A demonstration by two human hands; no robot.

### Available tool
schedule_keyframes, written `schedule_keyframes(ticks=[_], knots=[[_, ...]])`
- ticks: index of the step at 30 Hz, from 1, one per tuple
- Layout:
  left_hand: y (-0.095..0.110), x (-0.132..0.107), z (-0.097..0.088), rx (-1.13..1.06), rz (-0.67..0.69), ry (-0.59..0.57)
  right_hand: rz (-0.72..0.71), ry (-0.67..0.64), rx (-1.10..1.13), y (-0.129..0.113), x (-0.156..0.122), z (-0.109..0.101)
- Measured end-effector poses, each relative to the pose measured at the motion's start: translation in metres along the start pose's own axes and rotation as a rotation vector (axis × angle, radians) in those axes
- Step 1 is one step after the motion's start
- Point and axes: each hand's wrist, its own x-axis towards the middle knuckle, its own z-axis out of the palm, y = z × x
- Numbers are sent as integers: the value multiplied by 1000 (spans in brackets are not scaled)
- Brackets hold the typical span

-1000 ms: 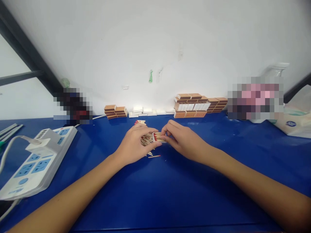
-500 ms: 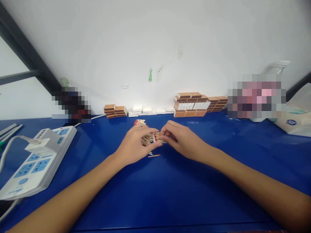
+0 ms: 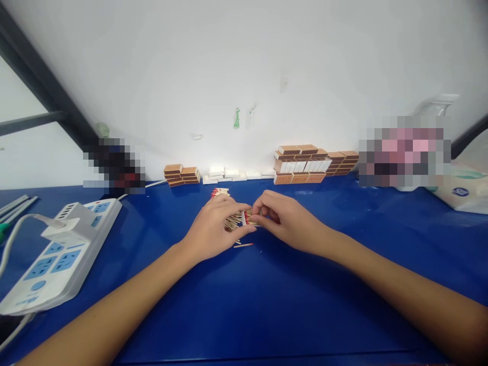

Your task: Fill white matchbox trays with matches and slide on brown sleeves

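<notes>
Between thumb and fingers, my left hand (image 3: pixel 213 229) grips the left end of a small white matchbox tray (image 3: pixel 244 218). Red-tipped matches (image 3: pixel 249 216) lie in that tray. My right hand (image 3: pixel 280 216) is closed in a pinch over the tray's right part; it seems to hold matches, though the fingertips hide how many. A heap of loose matches (image 3: pixel 232 221) lies under and beside my left palm, partly covered by it. More matches with red heads (image 3: pixel 220 192) show beyond the left knuckles. One single match (image 3: pixel 243 245) lies on the blue table just in front of my left thumb.
Along the wall stand a small stack of brown matchboxes (image 3: pixel 181 175), several white trays (image 3: pixel 224 174) and a larger matchbox stack (image 3: pixel 301 165). A white power strip (image 3: pixel 64 254) lies at the left. A tissue pack (image 3: pixel 463 188) sits far right on the blue table (image 3: pixel 244 310).
The view has shifted very slightly. Both hands stay at the tray, and the right fingers have barely moved over the matches.
</notes>
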Motion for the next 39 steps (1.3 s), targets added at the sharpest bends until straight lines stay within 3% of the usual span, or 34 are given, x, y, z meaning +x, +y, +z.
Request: schedule_keyframes(ticks=[14, 23, 27, 30, 34, 39], knots=[[1, 2, 0, -19, -32, 42, -15, 80, 10, -5, 1, -4], [2, 3, 0, -25, -66, 33, -63, 13, -106, 0, 0, -12], [1, 3, 0, -8, -78, 75, -113, 57, -109, -3, 0, -12], [-1, 4, -1, 68, -171, 172, -138, 83, -69, -10, -1, -11], [-5, 6, -5, 152, -312, 276, -89, -154, -7, -20, -5, 0], [-6, 5, -5, 186, -280, 264, 16, -353, -16, -26, -8, 12]])
